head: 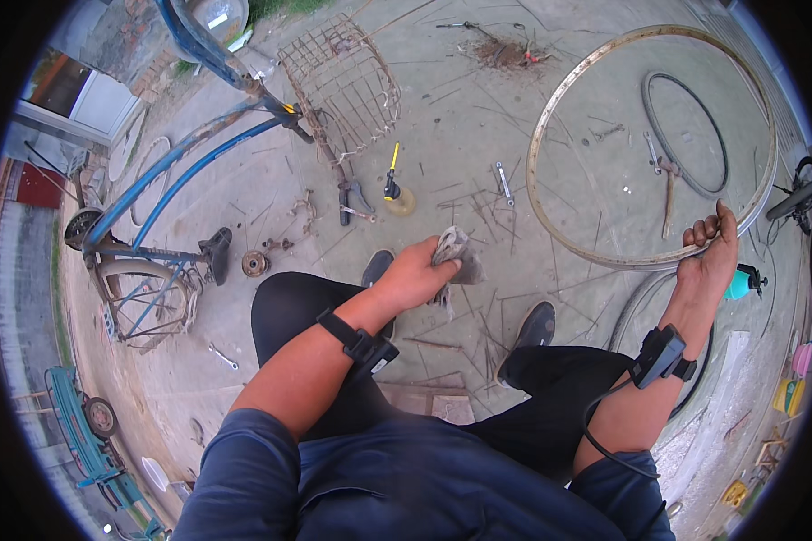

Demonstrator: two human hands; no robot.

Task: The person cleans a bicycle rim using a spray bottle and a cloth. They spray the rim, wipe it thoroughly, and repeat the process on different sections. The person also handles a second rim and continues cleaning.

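Note:
My left hand (416,274) grips a crumpled grey rag (470,260) in front of my knees. On the other side, my right hand (710,247) is curled around the near edge of a bare, rust-stained bicycle wheel rim (536,172), which is tilted above the ground and has no spokes in it. Through the rim I see a wooden-handled hammer (668,199), a wrench (651,147) and a small tire (649,111). Loose spokes (494,216) are scattered on the concrete between my feet and beyond them. Another wrench (505,182) lies among them.
A blue bicycle frame (149,166) with a rusty wire basket (352,81) stands to the left. Nearer are a spray bottle (400,201) and a wheel hub (254,264). A teal sprayer (739,283) and a tire (626,321) lie right. A teal cart (74,412) is far left.

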